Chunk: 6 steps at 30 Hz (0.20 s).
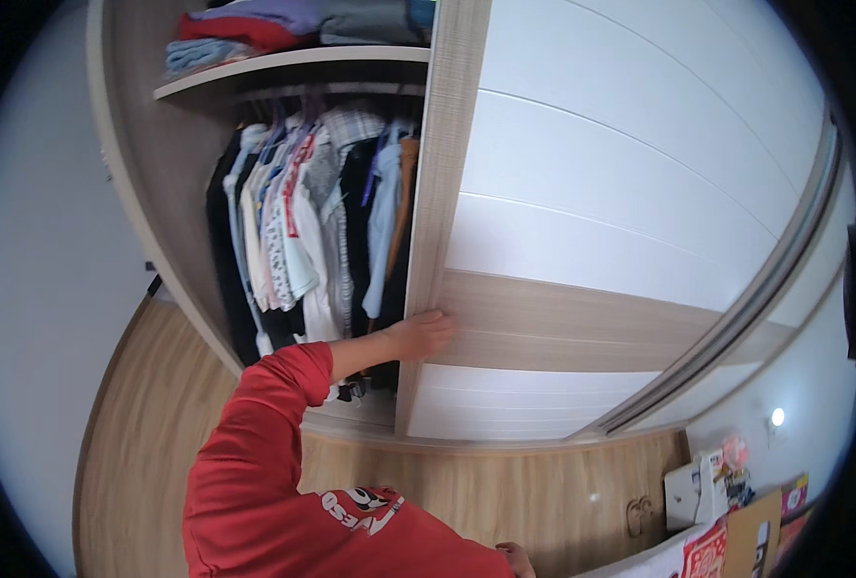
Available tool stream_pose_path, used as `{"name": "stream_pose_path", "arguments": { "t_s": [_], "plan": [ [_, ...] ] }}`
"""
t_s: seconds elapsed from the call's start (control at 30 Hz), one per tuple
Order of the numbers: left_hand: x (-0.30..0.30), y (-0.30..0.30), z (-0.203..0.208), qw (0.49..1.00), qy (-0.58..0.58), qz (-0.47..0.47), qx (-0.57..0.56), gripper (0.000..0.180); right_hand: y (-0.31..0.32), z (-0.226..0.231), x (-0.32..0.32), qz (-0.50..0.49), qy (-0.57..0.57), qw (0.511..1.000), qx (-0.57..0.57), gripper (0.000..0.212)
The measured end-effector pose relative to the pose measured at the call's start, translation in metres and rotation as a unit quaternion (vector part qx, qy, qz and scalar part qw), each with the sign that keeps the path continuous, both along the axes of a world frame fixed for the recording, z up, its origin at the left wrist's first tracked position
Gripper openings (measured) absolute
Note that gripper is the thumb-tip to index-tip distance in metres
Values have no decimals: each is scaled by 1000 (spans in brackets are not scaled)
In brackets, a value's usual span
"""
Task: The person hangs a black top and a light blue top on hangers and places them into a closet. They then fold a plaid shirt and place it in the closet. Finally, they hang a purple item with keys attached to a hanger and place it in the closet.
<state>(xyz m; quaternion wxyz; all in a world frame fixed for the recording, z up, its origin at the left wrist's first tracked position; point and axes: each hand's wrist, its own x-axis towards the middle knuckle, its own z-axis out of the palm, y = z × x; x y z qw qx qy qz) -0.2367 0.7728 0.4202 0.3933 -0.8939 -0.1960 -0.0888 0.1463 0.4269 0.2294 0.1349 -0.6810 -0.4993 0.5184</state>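
Observation:
My left hand (423, 335) lies against the front of a sliding wardrobe door (582, 323), across its wood-grain edge strip. Its fingers rest flat on the wood; I see nothing held in them. The red sleeve of that arm crosses in front of the open part of the wardrobe. Inside, several shirts and jackets (298, 231) hang close together from a rail under a shelf (298, 63). Of my right hand (517, 559) only a small part shows at the lower edge; its fingers are hidden.
Folded clothes (255, 29) lie stacked on the upper shelf. To the left stands a pale wall (43, 241). A wooden floor (447, 482) runs along the wardrobe. At lower right are a white box-like item (683, 496), a cardboard box (748, 535) and a small lit lamp (778, 417).

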Motion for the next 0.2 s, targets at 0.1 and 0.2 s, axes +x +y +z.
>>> {"name": "stream_pose_path", "arguments": {
  "t_s": [0.1, 0.2],
  "plan": [
    [-43, -6, -3, 997, -20, -36, -72, 11, 14, 2, -5, 8, -48, 999, -24, 31],
    [-89, -17, -15, 990, -10, 72, -124, 19, 27, -8, 1, 45, -31, 998, -38, 29]
  ]
}}
